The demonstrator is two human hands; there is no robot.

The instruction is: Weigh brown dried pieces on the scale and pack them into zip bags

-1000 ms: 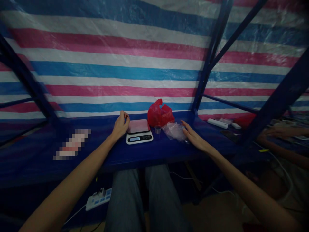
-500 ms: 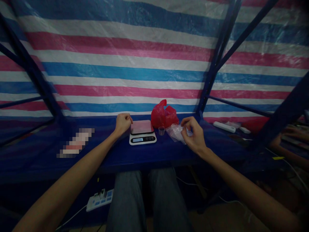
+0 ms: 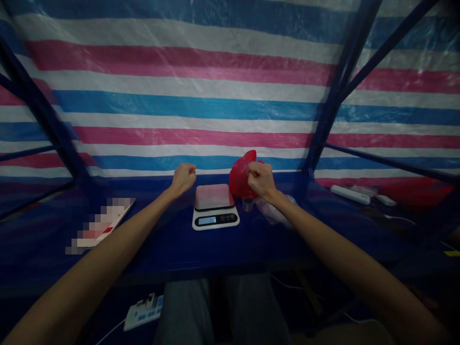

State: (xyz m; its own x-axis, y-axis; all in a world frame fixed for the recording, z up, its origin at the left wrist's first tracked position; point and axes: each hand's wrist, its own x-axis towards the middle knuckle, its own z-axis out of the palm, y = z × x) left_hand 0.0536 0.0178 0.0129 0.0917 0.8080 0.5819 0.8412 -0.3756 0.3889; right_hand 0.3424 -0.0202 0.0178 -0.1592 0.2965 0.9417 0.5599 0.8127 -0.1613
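Observation:
My left hand (image 3: 184,178) is raised just behind and left of a kitchen scale (image 3: 215,220), its fingers curled closed. My right hand (image 3: 260,178), also closed, hovers in front of a red plastic bag (image 3: 238,177) and covers part of it. Whatever either hand may pinch is hidden or too small to make out. The scale has a white body, a shiny weighing plate with nothing on it, and a lit display. To its right stands a small clear cup (image 3: 247,204). Clear plastic bags (image 3: 271,211) lie beside the cup, partly under my right forearm.
All this rests on a blue tabletop (image 3: 172,244) between blue metal posts. A blurred-out flat item (image 3: 104,225) lies at left. On the right are a long white device (image 3: 350,195) and another red bag (image 3: 417,194). A power strip (image 3: 143,312) sits below the table.
My right hand has left the clear bags and moved left and up, in front of the red bag. My left hand has stayed closed near the scale. The view has shifted slightly.

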